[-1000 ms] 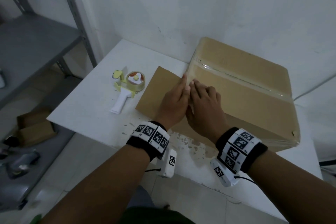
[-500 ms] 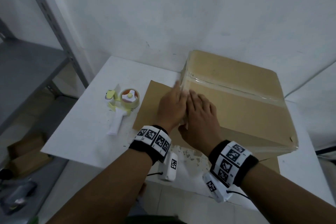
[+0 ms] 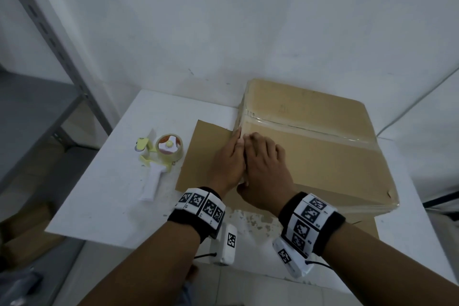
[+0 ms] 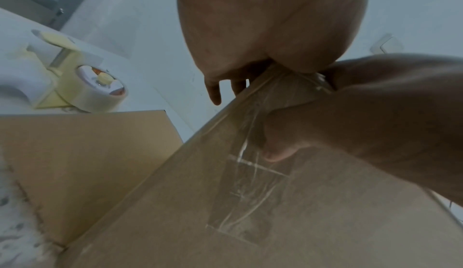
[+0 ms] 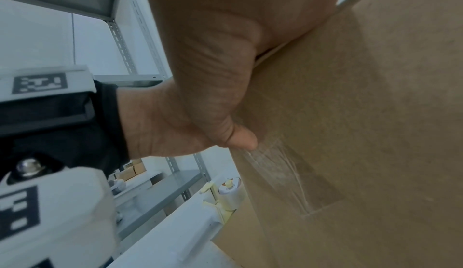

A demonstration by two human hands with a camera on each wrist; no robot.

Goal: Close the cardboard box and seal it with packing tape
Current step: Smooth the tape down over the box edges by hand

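Note:
A closed cardboard box (image 3: pixel 323 156) stands on the white table (image 3: pixel 104 194), a strip of clear tape (image 3: pixel 305 129) running along its top seam. Both hands meet at its near left corner. My left hand (image 3: pixel 227 161) lies flat with straight fingers against the box's left edge. My right hand (image 3: pixel 263 166) presses flat on the top by that corner, and its thumb (image 5: pixel 240 135) pushes the wrinkled tape end (image 5: pixel 283 173) down the side wall. In the left wrist view the tape end (image 4: pixel 245 189) shows on the side.
A yellow and white tape dispenser (image 3: pixel 159 161) with a roll lies on the table left of the box. A flat cardboard sheet (image 3: pixel 203 146) lies under and beside the box. A grey metal shelf (image 3: pixel 37 107) stands at the left, and the wall is close behind.
The head view has risen and pulled back. Both hands stay pressed on the box's near left corner, with only small shifts along the edge.

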